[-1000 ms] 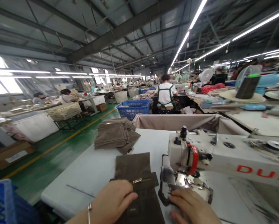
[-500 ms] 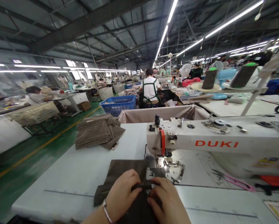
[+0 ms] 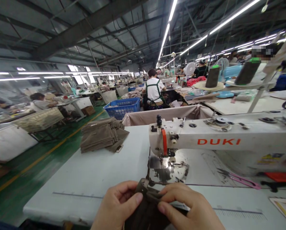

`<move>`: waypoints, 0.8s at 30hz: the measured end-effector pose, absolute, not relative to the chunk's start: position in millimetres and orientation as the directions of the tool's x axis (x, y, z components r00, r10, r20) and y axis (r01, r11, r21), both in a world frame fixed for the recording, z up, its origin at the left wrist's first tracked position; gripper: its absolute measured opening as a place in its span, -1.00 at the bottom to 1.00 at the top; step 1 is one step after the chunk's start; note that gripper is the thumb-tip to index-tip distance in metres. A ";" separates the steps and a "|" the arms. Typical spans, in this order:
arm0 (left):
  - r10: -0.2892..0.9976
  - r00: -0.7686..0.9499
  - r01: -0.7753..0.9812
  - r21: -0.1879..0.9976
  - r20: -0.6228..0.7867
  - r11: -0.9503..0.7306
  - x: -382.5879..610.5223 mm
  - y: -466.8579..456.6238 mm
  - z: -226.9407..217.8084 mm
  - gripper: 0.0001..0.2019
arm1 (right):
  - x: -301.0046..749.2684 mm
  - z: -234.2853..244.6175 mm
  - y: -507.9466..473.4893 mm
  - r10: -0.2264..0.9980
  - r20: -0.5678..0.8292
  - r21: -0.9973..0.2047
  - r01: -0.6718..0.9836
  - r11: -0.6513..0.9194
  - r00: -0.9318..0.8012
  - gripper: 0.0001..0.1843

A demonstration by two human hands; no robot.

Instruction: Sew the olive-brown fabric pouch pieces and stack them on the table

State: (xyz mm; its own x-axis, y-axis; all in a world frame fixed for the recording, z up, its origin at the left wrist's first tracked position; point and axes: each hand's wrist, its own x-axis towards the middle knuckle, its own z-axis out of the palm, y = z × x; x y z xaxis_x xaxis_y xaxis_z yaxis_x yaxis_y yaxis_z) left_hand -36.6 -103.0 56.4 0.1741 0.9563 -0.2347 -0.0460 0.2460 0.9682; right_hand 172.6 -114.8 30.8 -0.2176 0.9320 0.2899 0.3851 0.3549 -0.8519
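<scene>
As I watch, left hand (image 3: 117, 204) and right hand (image 3: 191, 204) pinch the dark brown fabric piece (image 3: 145, 212) between them, from nine and three o'clock, neither nearer; visible length roughly twelve to six; DUKI sewing machine (image 3: 222, 148) beyond, one to two

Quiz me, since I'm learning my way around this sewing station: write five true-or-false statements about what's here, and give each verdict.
1. The left hand and right hand both grip dark fabric. True.
2. The pink-handled snips are in the right hand. False: they lie to the right of both hands.
3. Red letters on the sewing machine read DUKI. True.
4. The fabric stack lies right of the sewing machine. False: it lies to the left.
5. A blue basket is farther off than the fabric stack. True.
</scene>
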 end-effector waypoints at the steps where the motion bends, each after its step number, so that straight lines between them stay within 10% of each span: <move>1: 0.959 0.160 -0.069 0.967 -0.233 0.246 -35.5 -104.9 55.2 -0.64 | 172.3 30.9 -116.3 0.943 0.275 -0.863 0.384 0.329 -0.188 -0.93; 24: 0.981 0.066 -0.119 0.975 -0.182 0.189 -28.6 -114.3 60.0 -0.66 | 171.8 60.4 -120.9 0.975 0.123 -0.891 0.412 0.190 -0.185 -0.91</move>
State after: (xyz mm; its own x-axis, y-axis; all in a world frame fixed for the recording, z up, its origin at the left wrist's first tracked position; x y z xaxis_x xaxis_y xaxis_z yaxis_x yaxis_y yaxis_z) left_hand -28.6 -114.3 60.0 0.0661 0.9810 -0.1822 -0.1188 0.1890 0.9748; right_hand 171.8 -120.9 60.4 -0.1848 0.9751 0.1228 0.4120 0.1903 -0.8911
